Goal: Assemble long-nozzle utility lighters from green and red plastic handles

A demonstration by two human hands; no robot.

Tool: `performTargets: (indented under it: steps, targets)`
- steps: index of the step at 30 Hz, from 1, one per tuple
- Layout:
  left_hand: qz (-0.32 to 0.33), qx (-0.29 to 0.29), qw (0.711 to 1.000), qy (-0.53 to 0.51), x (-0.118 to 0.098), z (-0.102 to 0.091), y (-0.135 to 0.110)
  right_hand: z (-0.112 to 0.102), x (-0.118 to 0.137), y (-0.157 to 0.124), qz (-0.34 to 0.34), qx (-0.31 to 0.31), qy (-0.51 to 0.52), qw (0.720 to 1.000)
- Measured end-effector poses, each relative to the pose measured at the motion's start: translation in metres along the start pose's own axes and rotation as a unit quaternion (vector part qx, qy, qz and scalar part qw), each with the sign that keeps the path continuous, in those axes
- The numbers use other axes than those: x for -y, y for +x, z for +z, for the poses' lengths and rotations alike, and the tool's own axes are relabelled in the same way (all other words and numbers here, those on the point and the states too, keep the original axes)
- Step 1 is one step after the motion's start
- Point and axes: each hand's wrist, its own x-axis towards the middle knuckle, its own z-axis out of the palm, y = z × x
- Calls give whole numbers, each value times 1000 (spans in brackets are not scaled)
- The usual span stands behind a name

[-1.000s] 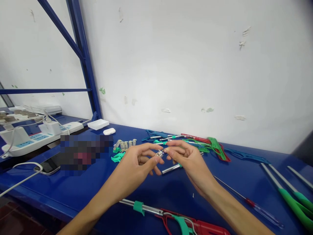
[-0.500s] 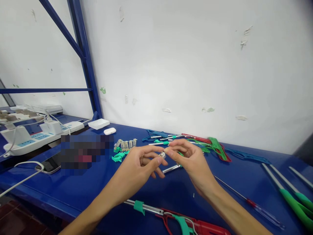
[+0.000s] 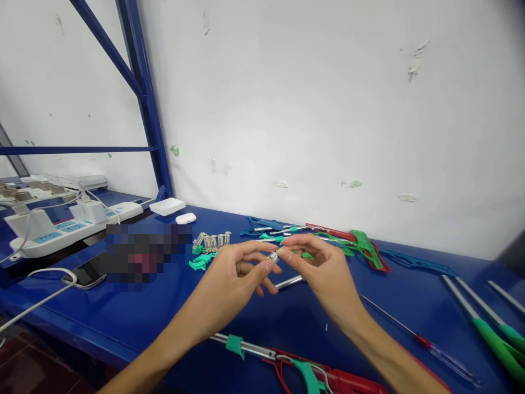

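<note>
My left hand (image 3: 229,276) pinches a small silver metal part (image 3: 273,256) between thumb and index finger, its other fingers loosely curled. The thumb and fingertips of my right hand (image 3: 322,265) close on the upper right end of the same part, so both hands meet over the blue table. Fingers hide much of the part, and its exact kind is unclear. Beyond my left hand stand several similar small silver parts (image 3: 211,242) in a row, with green plastic pieces (image 3: 200,261) in front. A metal tube (image 3: 289,282) lies behind my hands.
Below my forearms lies a red tool body (image 3: 340,380) with a metal tube and green trigger. To the right are a screwdriver (image 3: 445,358) and green-handled tubes (image 3: 492,336). Coloured tool frames (image 3: 365,249) lie near the wall; a power strip (image 3: 61,230) and phone (image 3: 88,273) are left.
The view has shifted slightly. Both hands keep their pinch on the small metal part, with little visible finger movement.
</note>
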Motion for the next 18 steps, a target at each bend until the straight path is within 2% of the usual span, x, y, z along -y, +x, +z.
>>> performTargets:
  steps: [9,18]
  targets:
    - [0,-9,1000,3,2,0,1,3,2,-2,-26,-45,-44,998]
    - [1,-4,1000,15,-2,0,-1,3,4,-4,-22,-42,-90,995]
